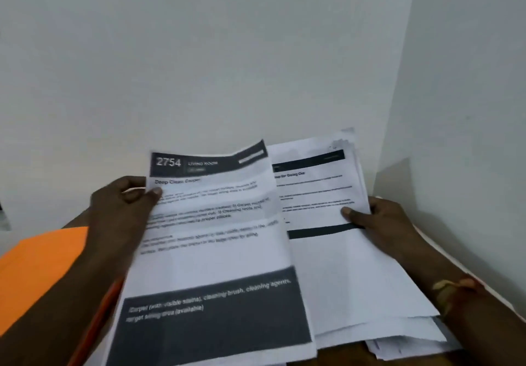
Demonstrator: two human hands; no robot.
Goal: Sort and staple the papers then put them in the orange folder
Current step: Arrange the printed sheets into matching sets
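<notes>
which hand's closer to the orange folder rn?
Left. The left hand pinches the 2754 sheet right beside the orange folder; the right hand grips the paper stack, across the papers from it.

papers (216, 223): white, dark grey bands | folder (37, 266): orange | wall (227, 52): white

Pinching a printed sheet (210, 240) headed "2754" by its upper left edge with the left hand (122, 203), thumb on the front. Gripping a fanned stack of papers (341, 266) by its right edge with the right hand (381, 223), thumb on the top page. Left of the left hand and below its forearm, an orange folder (37, 266). Beyond both hands, a white wall (227, 52).
</notes>
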